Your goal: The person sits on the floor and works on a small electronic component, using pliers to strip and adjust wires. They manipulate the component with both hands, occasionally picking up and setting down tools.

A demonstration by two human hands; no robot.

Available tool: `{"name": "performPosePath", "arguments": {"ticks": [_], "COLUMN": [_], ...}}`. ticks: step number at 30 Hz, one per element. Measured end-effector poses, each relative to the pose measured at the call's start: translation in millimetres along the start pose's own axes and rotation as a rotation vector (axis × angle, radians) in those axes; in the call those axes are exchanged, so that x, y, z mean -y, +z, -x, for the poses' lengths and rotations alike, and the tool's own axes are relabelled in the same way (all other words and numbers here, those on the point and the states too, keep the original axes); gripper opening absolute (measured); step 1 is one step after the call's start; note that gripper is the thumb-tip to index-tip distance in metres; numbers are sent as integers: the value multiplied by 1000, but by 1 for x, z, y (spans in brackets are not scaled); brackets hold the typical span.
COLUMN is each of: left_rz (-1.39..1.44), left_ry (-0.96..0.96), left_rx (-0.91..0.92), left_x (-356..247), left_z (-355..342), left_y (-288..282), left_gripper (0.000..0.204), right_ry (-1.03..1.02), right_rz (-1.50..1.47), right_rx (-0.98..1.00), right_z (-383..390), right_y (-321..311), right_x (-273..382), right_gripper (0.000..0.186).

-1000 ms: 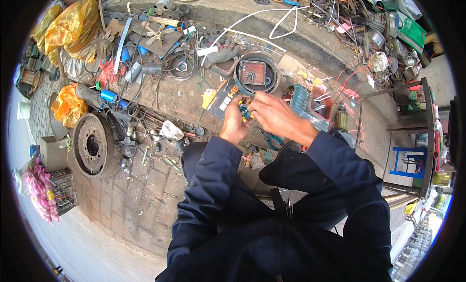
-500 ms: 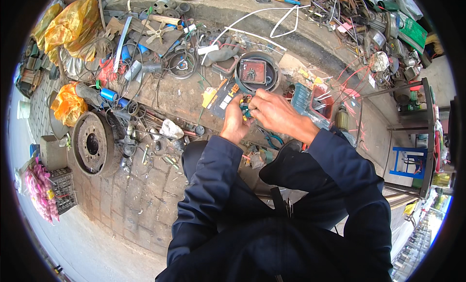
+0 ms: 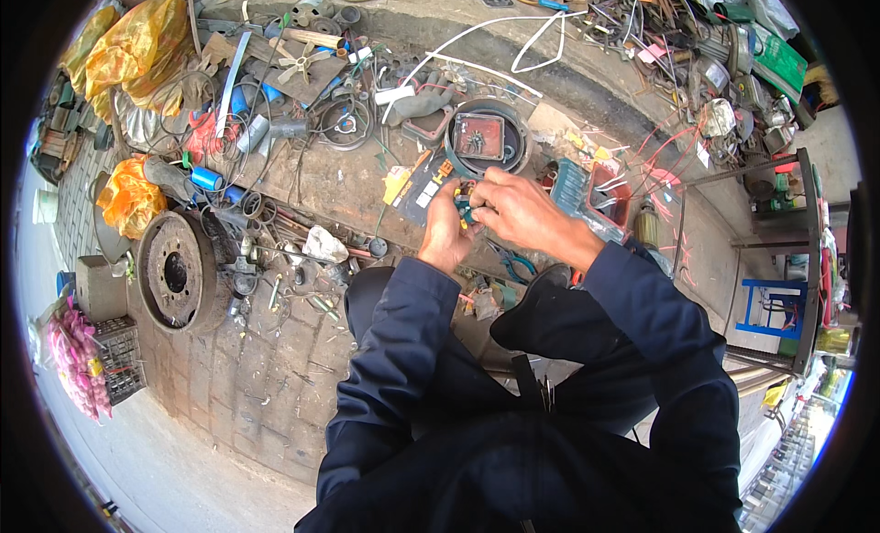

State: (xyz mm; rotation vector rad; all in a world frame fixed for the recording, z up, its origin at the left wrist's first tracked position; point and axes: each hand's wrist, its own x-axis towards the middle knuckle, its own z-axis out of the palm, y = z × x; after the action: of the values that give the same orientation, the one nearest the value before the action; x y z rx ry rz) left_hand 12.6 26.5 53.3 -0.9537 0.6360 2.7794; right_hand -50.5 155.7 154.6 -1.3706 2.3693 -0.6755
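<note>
My left hand point(image 3: 445, 230) and my right hand point(image 3: 518, 212) meet in front of me, closed round a small teal and yellow object point(image 3: 466, 212), mostly hidden by my fingers. A dark and orange printed card point(image 3: 417, 189) lies just beyond my left hand. Behind my hands sits a round metal housing point(image 3: 454, 116) with a square red-rimmed part point(image 3: 478, 134) inside. A teal plastic case point(image 3: 573, 192) lies right of my right hand, and blue-handled pliers point(image 3: 515, 267) lie below it.
Tangled scrap, wires and cans crowd the step ahead. At left stand a rusty wheel rim point(image 3: 176, 272), an orange bag point(image 3: 128, 196) and a crate point(image 3: 121, 359). At right is a metal frame point(image 3: 807, 258), with a blue stand point(image 3: 770, 308) beside it.
My right hand's fingers have moved slightly upward round the small object, and both hands have shifted very slightly. The surrounding things look the same.
</note>
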Motion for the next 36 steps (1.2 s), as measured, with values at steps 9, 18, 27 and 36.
{"name": "performPosePath", "arguments": {"ticks": [9, 18, 27, 36], "left_rz": [-42, -80, -94, -118], "left_ry": [28, 19, 42, 56], "left_rx": [-67, -78, -59, -82], "left_x": [-1, 0, 0, 0], "left_z": [5, 4, 4, 1], "left_y": [10, 8, 6, 2], "left_gripper": [27, 28, 30, 30], "right_ry": [-89, -83, -3, 244], "right_rz": [122, 64, 66, -196], "right_rx": [11, -13, -55, -88], "right_z": [1, 4, 6, 0], "right_y": [0, 2, 5, 2], "right_x": [-4, -5, -1, 1], "right_gripper": [16, 16, 15, 16]}}
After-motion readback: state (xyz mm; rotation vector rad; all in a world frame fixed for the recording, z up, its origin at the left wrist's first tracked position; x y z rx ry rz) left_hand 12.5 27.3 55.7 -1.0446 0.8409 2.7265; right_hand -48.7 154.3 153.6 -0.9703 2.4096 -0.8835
